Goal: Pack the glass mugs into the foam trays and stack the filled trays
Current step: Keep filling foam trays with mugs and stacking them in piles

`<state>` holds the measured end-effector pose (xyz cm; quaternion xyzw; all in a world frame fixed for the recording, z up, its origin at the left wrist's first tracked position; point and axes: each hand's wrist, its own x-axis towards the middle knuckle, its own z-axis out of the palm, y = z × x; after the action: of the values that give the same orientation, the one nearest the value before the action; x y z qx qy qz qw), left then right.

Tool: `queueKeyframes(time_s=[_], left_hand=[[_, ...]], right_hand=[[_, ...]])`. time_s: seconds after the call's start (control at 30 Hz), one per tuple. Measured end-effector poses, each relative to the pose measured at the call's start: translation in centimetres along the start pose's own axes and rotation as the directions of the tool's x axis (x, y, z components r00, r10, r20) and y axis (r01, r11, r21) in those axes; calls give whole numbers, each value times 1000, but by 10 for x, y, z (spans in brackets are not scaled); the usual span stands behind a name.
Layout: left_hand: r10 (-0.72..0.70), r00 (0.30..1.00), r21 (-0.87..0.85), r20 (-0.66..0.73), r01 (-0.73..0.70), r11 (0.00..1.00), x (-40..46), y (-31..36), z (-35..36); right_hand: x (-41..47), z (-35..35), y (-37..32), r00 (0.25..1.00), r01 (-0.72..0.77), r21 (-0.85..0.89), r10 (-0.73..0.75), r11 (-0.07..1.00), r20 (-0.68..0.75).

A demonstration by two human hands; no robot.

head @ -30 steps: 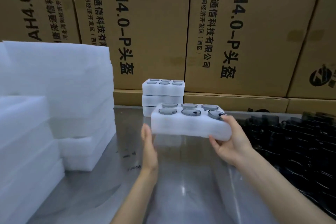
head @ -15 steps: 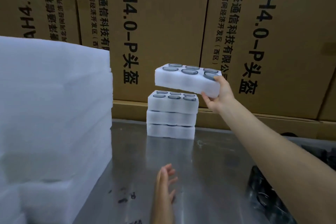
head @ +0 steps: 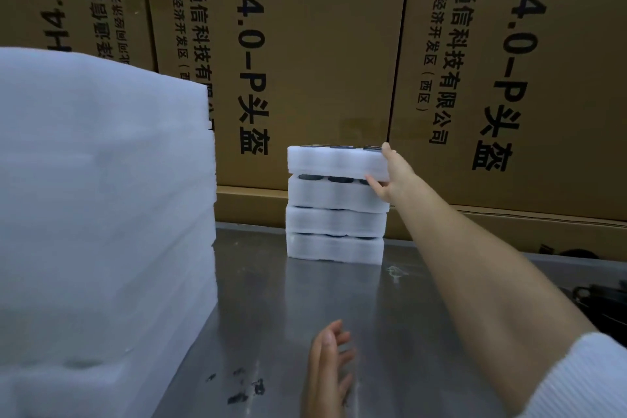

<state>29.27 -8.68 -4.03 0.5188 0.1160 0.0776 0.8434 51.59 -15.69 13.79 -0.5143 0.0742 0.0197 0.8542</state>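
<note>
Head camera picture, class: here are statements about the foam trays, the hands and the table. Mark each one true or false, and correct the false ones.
1. The right hand holds the right end of the top tray. True.
2. The stack of filled trays holds two trays under the top tray. False: three filled trays lie under it, four in all.
3. The left hand grips a glass mug. False: it is open over the metal table and holds nothing.
4. A tall pile of empty foam stands to the left of the stack. True.
5. Cardboard boxes with black print stand behind the stack. True.
</note>
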Motion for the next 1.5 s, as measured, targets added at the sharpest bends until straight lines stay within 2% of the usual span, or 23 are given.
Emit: queueKeyframes(time_s=[0.17,0.2,0.27,0.33,0.37,0.43,0.5,0.57,0.63,0.73,0.83,0.97,1.03,1.13,1.2,1.33,1.5], left_hand=[[1,1000,33,8,-2,999,-8,9,3],[7,1000,35,4,-8,999,-8,8,4],[17,1000,44,-1,-17,999,-7,6,3],[37,999,78,1,-37,996,-6,4,1],[47,999,95,-6,-46,994,-6,3,0],[67,998,120,-8,-65,991,-5,1,-1],[89,996,132,-8,-88,987,-4,-2,0],[107,994,146,-17,-104,984,-5,-3,1],[141,990,148,-10,-138,979,-7,-4,2],[173,985,150,-14,-169,974,-13,-4,3],[223,975,180,12,-221,958,-22,-6,3],[270,963,219,28,-269,938,-32,-9,5],[271,962,217,38,-273,937,-36,-6,6],[286,957,216,45,-289,933,-57,-3,5],[298,952,244,69,-305,921,-79,-6,3],[277,936,342,217,-339,877,-133,-21,-4],[242,906,453,347,-388,802,-184,-27,-15]], right_hand=[[11,-4,-2,991,136,-347,-132,928,36],[15,-6,1,985,162,-464,-173,871,18],[22,-11,6,957,177,-725,-287,666,-29],[25,-15,8,923,160,-871,-383,465,-36],[27,-17,9,914,162,-895,-406,415,-23],[31,-20,10,921,177,-908,-390,381,15],[33,-23,10,949,185,-903,-311,388,61],[28,-28,15,972,162,-876,-225,454,63],[16,-37,34,966,165,-830,-256,533,28],[-13,-59,78,906,217,-753,-415,621,-80],[-52,-86,112,926,175,-661,-351,729,-141],[-124,-128,145,967,153,-586,-244,796,-78],[-169,-146,155,966,206,-590,-259,781,-6],[-231,-172,163,936,335,-666,-314,666,157],[-264,-187,164,920,387,-660,-317,644,230],[-306,-209,159,890,447,-620,-391,644,235],[-342,-223,159,877,475,-656,-374,586,300]])
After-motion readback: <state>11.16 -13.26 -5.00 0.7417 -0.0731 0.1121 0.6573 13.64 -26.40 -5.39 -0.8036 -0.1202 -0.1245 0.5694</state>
